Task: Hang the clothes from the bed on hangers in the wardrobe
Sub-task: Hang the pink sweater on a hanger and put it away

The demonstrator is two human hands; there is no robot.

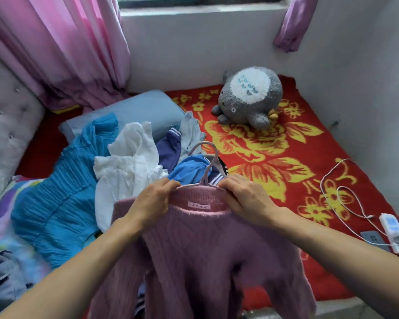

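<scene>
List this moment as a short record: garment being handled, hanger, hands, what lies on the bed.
garment: pink sweater, held up over the bed
hanger: pale hanger, arms inside the collar, hook sticking out
hands: left hand and right hand each grip one side of the collar
pile on bed: blue dress, white garment, navy garment
also on bed: plush toy on red blanket
</scene>
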